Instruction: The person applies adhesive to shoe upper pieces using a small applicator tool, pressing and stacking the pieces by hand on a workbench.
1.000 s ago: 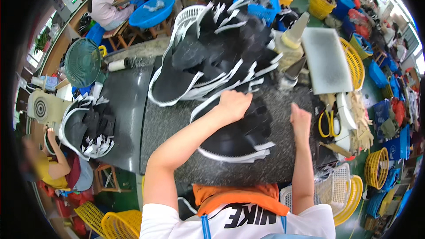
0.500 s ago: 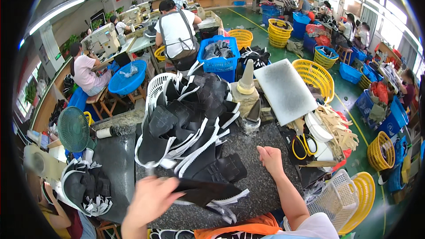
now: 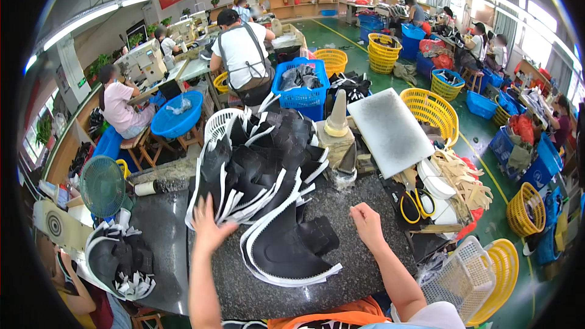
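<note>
My left hand [image 3: 210,226] is open with fingers spread, at the near left edge of a big heap of black pieces with white edging [image 3: 259,149], which look like shoe uppers. Whether its fingertips touch the heap, I cannot tell. In front of that heap, a curved black upper with white edging [image 3: 292,240] lies flat on the speckled dark worktop [image 3: 359,274]. To its right, my right hand [image 3: 368,222] hovers or rests, fingers curled closed; anything inside them is hidden.
Yellow-handled scissors [image 3: 417,206], a pale board [image 3: 391,129] and a grey cone on a stand [image 3: 337,113] are at the right and back. A smaller stack of black uppers [image 3: 122,259] sits at left by a green fan [image 3: 102,187]. Baskets and people at work fill the room beyond.
My left hand has let go of a black upper, now flat in front of the heap, and moved away toward the heap with fingers spread. My right hand has hardly moved.
</note>
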Demonstrator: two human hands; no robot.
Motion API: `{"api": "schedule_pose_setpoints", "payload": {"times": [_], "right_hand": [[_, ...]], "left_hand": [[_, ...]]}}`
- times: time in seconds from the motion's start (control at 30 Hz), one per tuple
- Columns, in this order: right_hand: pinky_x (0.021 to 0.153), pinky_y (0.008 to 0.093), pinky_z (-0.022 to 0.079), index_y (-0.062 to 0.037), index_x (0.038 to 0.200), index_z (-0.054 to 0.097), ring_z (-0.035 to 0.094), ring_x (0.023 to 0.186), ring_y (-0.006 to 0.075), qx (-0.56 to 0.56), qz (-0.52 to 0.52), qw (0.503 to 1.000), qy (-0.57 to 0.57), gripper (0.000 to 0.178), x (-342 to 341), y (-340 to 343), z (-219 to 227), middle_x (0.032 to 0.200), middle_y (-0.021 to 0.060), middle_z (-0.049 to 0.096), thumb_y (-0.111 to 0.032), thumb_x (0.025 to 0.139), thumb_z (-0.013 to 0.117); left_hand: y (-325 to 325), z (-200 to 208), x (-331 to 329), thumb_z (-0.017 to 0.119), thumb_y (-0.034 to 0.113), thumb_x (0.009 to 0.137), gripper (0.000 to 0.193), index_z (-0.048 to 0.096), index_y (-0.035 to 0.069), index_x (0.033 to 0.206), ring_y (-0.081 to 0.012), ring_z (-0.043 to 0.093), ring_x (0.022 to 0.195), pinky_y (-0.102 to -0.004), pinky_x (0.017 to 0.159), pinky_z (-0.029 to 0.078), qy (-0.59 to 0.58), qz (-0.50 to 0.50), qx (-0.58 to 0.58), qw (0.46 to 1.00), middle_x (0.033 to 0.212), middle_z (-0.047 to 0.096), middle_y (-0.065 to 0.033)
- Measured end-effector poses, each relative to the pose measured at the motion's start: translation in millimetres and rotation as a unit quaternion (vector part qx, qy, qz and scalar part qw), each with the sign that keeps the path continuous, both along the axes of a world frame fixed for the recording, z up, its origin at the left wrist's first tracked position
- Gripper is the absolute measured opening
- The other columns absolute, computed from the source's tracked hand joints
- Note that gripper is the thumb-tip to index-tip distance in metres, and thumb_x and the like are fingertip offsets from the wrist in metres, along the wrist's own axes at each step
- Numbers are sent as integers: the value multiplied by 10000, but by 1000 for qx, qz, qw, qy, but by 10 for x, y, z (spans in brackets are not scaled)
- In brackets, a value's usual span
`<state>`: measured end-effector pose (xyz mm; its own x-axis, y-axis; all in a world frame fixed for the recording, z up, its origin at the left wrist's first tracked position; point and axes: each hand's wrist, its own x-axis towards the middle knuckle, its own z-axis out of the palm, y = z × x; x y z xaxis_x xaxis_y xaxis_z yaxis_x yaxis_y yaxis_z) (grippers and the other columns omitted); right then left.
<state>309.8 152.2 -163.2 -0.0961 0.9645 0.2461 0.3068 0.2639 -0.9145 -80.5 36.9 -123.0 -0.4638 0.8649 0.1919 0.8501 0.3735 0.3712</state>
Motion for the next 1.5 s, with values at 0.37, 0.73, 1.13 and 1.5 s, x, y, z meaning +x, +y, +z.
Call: {"api": "schedule_pose_setpoints", "payload": {"times": [0.37,0.73,1.13,1.5], "right_hand": [[555,234,422,9,856,626,520,597,51,-68,93,993,-6,176,-121,-73,-142,662,1,580,-148,932,648],[575,244,450,-5,881,650,546,611,70,-38,67,997,8,125,-249,-102,-227,701,7,594,-119,928,626],[779,403,510,8,1043,663,670,845,311,88,-101,982,-133,536,-234,1678,366,851,155,696,-470,808,730],[683,421,510,-29,943,710,665,750,341,140,33,960,-242,255,-2,1386,386,753,171,670,-274,894,658]], "left_hand": [[451,-723,-249,824,221,666,975,319,40,1481,-409,331,1380,-567,1139,232,143,-83,150,975,1490,354,-212],[416,-594,-35,786,111,716,918,299,32,1490,-459,344,1358,-493,1145,279,92,-142,115,979,1496,321,-276],[262,59,1435,742,133,772,486,591,8,1217,-359,523,1207,-427,1034,421,25,-391,92,915,1234,598,-167],[431,-20,1668,819,178,696,598,560,-14,1199,-336,582,999,-432,850,489,25,-330,-74,941,1174,557,-160]]}}
